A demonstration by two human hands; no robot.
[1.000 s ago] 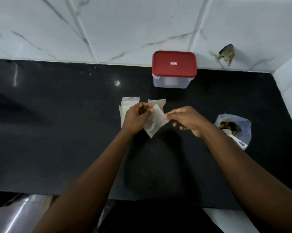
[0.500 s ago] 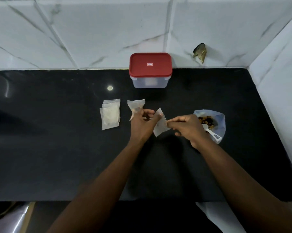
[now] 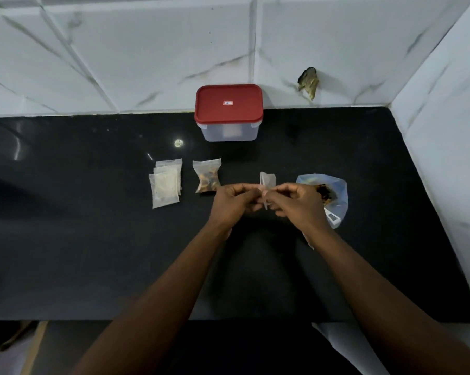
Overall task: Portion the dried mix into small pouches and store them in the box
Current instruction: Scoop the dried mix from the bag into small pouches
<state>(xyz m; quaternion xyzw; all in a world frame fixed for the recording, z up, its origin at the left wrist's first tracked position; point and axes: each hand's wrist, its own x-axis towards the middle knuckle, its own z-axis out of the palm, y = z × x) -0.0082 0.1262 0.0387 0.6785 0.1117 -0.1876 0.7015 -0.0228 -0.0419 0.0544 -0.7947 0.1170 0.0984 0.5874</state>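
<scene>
My left hand (image 3: 232,203) and my right hand (image 3: 293,203) both pinch one small empty clear pouch (image 3: 266,181) between them, just above the black counter. A filled pouch of dried mix (image 3: 207,176) lies left of my hands. A stack of empty pouches (image 3: 165,185) lies further left. The open bag of dried mix (image 3: 334,189) sits right of my right hand, with a white scoop (image 3: 332,219) in it. The clear box with a red lid (image 3: 229,112) stands shut at the back wall.
The black counter (image 3: 93,239) ends at tiled walls behind and on the right. A dried leaf-like scrap (image 3: 308,82) sticks to the back wall. The counter's front edge runs below my forearms.
Both hands carried the empty pouch to the right, toward the mix bag, and drew closer together on it. The filled pouch, hidden before by my left hand, now shows.
</scene>
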